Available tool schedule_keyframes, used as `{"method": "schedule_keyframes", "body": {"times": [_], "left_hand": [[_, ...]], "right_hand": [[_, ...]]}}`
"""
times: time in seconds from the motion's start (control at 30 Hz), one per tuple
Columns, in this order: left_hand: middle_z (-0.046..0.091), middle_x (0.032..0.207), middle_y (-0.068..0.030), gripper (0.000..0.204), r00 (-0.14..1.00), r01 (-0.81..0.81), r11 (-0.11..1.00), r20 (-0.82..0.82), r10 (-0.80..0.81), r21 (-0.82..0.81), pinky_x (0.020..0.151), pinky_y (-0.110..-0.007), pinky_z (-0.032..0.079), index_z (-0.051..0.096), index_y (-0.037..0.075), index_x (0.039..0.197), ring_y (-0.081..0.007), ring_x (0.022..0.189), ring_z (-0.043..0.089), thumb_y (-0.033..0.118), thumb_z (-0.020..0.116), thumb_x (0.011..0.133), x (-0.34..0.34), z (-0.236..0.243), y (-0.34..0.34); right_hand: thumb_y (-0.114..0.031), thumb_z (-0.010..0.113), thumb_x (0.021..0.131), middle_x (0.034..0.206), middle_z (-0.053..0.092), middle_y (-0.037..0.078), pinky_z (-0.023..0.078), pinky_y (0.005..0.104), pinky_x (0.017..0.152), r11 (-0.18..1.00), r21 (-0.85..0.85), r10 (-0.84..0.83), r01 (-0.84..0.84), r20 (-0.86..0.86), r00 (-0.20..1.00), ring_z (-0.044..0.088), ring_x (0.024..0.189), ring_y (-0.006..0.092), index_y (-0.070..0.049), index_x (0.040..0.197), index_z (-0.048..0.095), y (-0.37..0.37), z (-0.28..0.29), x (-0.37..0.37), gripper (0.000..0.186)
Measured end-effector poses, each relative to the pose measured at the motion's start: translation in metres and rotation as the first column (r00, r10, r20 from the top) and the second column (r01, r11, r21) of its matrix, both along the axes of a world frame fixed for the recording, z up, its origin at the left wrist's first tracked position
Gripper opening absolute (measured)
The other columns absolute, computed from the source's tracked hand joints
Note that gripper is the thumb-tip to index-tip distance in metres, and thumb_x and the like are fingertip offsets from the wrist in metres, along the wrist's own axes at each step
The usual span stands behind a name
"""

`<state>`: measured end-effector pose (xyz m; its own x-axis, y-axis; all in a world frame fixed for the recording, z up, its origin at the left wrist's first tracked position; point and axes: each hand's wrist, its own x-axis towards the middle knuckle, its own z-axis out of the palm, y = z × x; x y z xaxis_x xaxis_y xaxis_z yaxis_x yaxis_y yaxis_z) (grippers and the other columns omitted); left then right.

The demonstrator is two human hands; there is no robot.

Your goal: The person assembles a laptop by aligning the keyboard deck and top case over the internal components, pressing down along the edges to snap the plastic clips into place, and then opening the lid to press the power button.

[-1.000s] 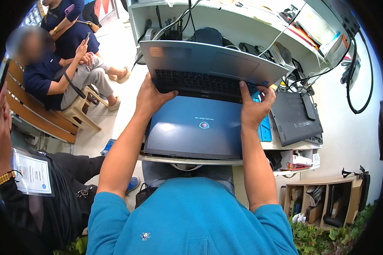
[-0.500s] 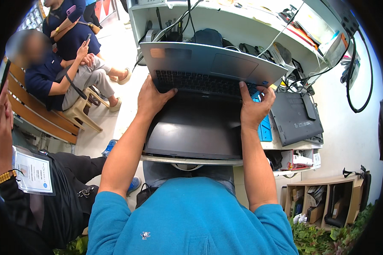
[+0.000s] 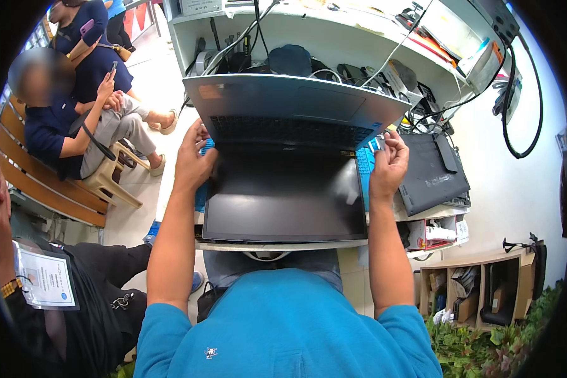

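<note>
An opened laptop stands in front of me, its dark screen (image 3: 283, 205) lying face up at the table's near edge. Its grey keyboard base (image 3: 283, 97) rises steeply behind, with the black keyboard in shade. Beside the left end of the hinge is my left hand (image 3: 194, 160), thumb and bent fingers apart, close to the laptop's edge. My right hand (image 3: 389, 165) is by the right end, its fingers loosely curled near the base's corner. Neither hand shows a clear grip; contact with the edges is hard to make out. A blue mat (image 3: 364, 170) shows under the laptop on both sides.
Another dark laptop (image 3: 433, 173) lies face down at the right. Behind, a white shelf (image 3: 233, 31) holds cables and tools. A wooden cabinet (image 3: 485, 271) stands lower right. People sit and stand at the left, one on a plastic stool (image 3: 113, 179); another wears a badge (image 3: 47, 277).
Both hands have come off the keyboard base to the laptop's sides, thumbs no longer on the keyboard. The laptop sits slightly further left and lower in view, its screen squarer to me.
</note>
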<state>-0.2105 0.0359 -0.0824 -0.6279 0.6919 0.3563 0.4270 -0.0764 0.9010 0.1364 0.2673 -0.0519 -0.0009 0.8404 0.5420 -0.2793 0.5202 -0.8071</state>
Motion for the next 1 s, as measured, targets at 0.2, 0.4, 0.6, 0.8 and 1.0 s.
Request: {"method": "schedule_keyframes", "body": {"times": [0.2,0.4,0.6,0.8,1.0], "left_hand": [[0.064,0.125,-0.0104,0.058,0.984,-0.082,0.988,0.171,0.059,0.132,0.104,-0.032,0.053,0.054,-0.001,0.156,-0.019,0.117,0.064,-0.003,0.05,0.098,-0.024,-0.007,-0.007],[0.063,0.125,-0.012,0.056,0.977,-0.148,0.972,0.178,0.115,0.182,0.1,-0.032,0.052,0.055,-0.004,0.153,-0.0196,0.112,0.065,0.001,0.046,0.098,-0.029,-0.001,-0.009],[0.066,0.126,-0.0099,0.053,0.97,-0.198,0.972,0.171,0.175,0.125,0.096,-0.032,0.051,0.061,0.001,0.15,-0.0184,0.11,0.066,0.008,0.049,0.099,-0.026,0.0,-0.015],[0.066,0.127,-0.0091,0.05,0.964,-0.204,0.974,0.191,0.182,0.099,0.097,-0.032,0.051,0.063,0.003,0.149,-0.017,0.11,0.066,0.009,0.052,0.101,-0.022,-0.001,-0.012],[0.067,0.127,-0.0088,0.047,0.966,-0.199,0.977,0.184,0.183,0.071,0.095,-0.032,0.052,0.063,0.002,0.148,-0.0168,0.11,0.066,0.011,0.053,0.103,-0.024,-0.004,-0.012]], "right_hand": [[0.015,0.058,0.095,0.138,0.065,0.022,0.057,0.0401,0.111,0.994,0.101,-0.044,0.035,0.091,0.995,0.064,0.129,0.0262,0.004,0.116,0.064,0.047,0.003,0.025,0.024],[0.007,0.065,0.1,0.131,0.068,0.017,0.059,0.0326,0.101,0.994,0.111,-0.029,0.014,0.142,0.989,0.066,0.121,0.0199,0.005,0.119,0.067,0.07,0.006,0.02,0.02],[0.003,0.061,0.106,0.123,0.069,0.013,0.063,0.0306,0.092,0.994,0.027,0.1,-0.102,0.054,0.994,0.069,0.11,0.0163,0.005,0.125,0.064,0.049,-0.001,0.017,0.02],[0.003,0.06,0.107,0.123,0.07,0.013,0.063,0.0291,0.088,0.994,0.018,0.109,-0.11,0.064,0.992,0.07,0.111,0.0166,0.003,0.129,0.061,0.039,0.004,0.026,0.022],[0.003,0.061,0.106,0.121,0.072,0.013,0.063,0.0285,0.083,0.988,0.007,0.154,-0.155,0.049,0.987,0.07,0.108,0.0159,0.003,0.129,0.061,0.042,-0.004,0.025,0.023]]}}
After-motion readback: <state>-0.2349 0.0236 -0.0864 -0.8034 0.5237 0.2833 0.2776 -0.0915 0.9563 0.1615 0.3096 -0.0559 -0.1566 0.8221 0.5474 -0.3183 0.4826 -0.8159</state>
